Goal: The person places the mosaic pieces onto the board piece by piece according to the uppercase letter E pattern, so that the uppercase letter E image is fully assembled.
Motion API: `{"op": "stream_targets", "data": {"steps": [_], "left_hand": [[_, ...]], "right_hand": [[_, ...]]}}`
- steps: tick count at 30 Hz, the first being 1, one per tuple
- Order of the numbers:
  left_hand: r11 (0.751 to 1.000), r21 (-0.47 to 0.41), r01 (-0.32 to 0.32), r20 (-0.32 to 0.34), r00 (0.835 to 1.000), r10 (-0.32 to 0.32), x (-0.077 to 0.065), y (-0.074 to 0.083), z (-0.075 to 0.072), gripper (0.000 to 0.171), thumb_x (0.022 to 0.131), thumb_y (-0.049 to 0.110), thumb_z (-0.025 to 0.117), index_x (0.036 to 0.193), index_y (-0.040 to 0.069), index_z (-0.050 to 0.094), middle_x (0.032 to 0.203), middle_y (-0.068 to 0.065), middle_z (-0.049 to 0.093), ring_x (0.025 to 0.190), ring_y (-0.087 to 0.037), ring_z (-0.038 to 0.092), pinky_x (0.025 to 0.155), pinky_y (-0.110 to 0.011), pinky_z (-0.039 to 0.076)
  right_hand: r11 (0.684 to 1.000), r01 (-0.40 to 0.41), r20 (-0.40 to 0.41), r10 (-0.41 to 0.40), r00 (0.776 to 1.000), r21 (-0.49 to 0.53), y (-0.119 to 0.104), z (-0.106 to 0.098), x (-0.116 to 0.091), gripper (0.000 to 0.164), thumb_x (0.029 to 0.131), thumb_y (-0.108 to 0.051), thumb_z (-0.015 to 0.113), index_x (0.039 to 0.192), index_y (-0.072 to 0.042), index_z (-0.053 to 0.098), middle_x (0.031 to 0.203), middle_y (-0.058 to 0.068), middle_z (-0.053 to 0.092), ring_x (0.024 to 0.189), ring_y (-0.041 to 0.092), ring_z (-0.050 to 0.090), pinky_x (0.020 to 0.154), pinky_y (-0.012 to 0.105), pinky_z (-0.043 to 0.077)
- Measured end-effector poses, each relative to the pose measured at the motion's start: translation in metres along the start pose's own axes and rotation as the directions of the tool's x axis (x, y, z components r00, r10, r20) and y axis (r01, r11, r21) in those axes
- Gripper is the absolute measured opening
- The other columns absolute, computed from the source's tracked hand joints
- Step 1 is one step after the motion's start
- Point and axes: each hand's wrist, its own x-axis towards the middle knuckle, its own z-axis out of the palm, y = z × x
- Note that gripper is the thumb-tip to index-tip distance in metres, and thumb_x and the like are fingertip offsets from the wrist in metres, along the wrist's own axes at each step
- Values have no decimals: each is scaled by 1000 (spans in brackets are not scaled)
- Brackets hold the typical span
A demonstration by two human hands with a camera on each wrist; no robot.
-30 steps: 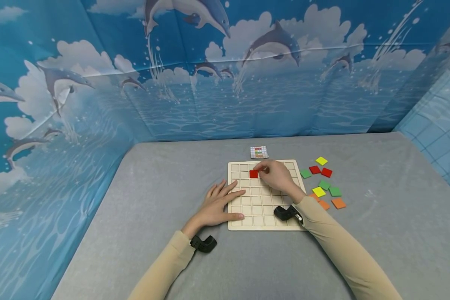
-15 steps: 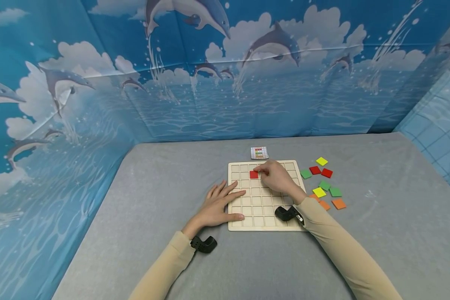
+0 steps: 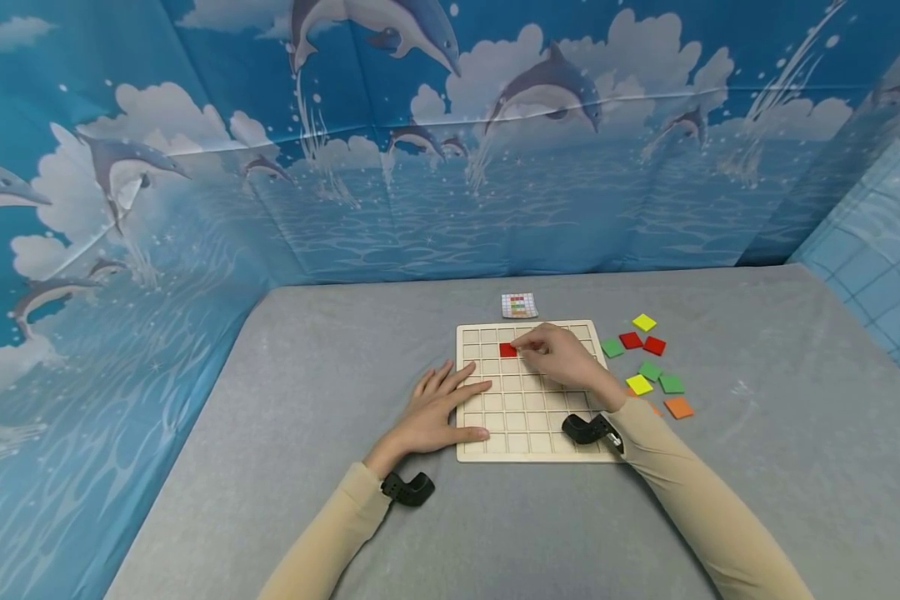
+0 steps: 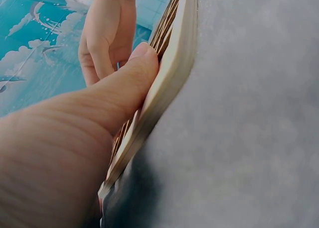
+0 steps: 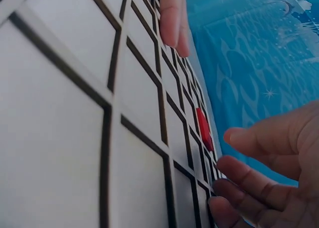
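A red square tile [image 3: 507,351] lies in an upper cell of the pale wooden grid board [image 3: 516,418]. My right hand [image 3: 566,357] is just right of this tile, its index fingertip at the tile's edge in the head view. In the right wrist view the thumb and loosely bent fingers of that hand [image 5: 279,171] stand apart with nothing between them, beside the red tile [image 5: 204,130]. My left hand [image 3: 431,414] rests with spread fingers over the board's left edge. Its thumb [image 4: 124,86] lies on the board's rim in the left wrist view.
Right of the board lie loose tiles: yellow ones [image 3: 644,322], red ones [image 3: 654,346], green ones [image 3: 671,383] and orange ones [image 3: 678,407], some partly behind the right forearm. A small card with a coloured grid pattern [image 3: 520,306] lies behind the board. A dolphin-print curtain [image 3: 420,225] hangs behind.
My right hand has shifted slightly right, its wrist moving away from the board's middle. The red tile stays in about the same cell. My left hand has not moved.
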Motion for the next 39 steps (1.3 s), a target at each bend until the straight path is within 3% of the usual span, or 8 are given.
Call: {"op": "stream_targets", "data": {"steps": [4,9,18,25,32,39], "left_hand": [[1000,-5,-9,-3,1000,9,0,2,-2,71,87,56,60,148,28,36,157,-1,15,143,-29,0,110,-51,-1],[1000,-5,-20,-11,1000,20,0,3,-2,71,87,55,61,148,27,36,157,-2,15,143,-30,0,110,-51,0],[1000,-14,-24,-22,999,24,-2,2,2,72,86,54,61,148,27,36,157,-1,14,143,-29,0,110,-51,-1],[999,-11,-30,-24,999,29,-1,2,1,72,87,54,61,148,26,37,157,-2,15,143,-29,0,110,-51,-1],[1000,-5,-27,-24,999,27,-1,2,-1,72,86,55,61,148,27,37,157,-2,16,143,-31,2,110,-51,0],[1000,-2,-21,-17,1000,21,-2,2,-1,71,87,55,61,147,27,37,157,-2,15,143,-31,2,110,-51,0]], "right_hand": [[999,18,-7,-18,1000,28,5,-5,-7,24,94,-10,59,115,-2,68,106,11,65,96,26,60,81,44,48],[999,27,-40,-26,999,31,13,-15,-18,23,94,-9,59,113,0,69,110,15,65,93,28,61,77,42,49],[989,-142,-130,135,982,-45,31,-50,-41,28,97,-20,56,112,1,69,109,20,64,87,30,58,56,34,40],[979,-180,-223,156,962,-93,52,-67,-54,27,97,-17,56,111,2,68,98,21,65,71,30,57,50,35,40],[970,-186,-232,146,962,-159,65,-73,-60,30,92,-7,61,118,8,63,105,26,61,84,34,54,68,46,43],[952,-188,-202,140,969,-240,72,-75,-62,36,86,-3,65,119,12,60,102,30,55,88,39,48,73,52,40]]}}
